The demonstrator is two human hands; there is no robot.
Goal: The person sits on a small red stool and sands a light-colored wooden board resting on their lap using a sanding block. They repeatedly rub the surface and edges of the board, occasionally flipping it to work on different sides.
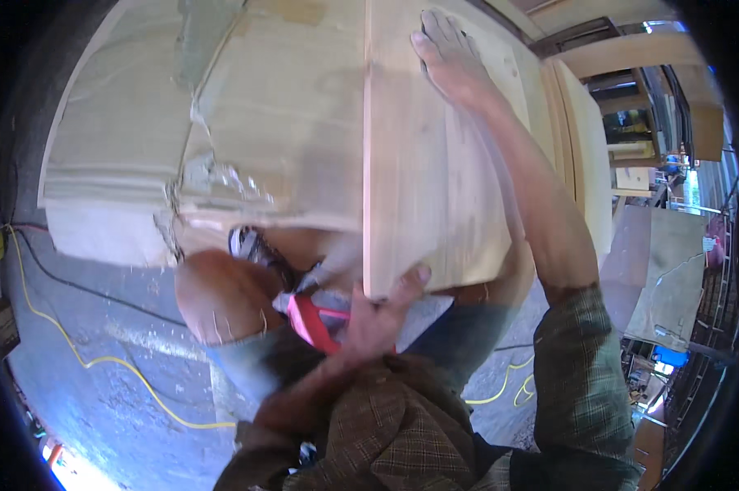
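Pale wood panel (435, 172): just ahead of the near grip, its long axis running forward from it.
Left hand (382, 317): closed on the panel's near edge, thumb on top, probably to steady it.
Right hand (451, 61): open, flat farther along, apparently bracing.
Cardboard (288, 106): left of the grip, perhaps as padding.

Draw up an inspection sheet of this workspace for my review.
Surface: cardboard, creased and torn.
Job's things: pale wooden board, near end past the cardboard's edge.
Clutter: pink-red thing between the legs; kind unclear.
Grips: left grip on the board's near end, thumb on top; right grip flat on its far part.
Cables: yellow cord and dark cable on the floor.
Surroundings: large flat sheet at right.
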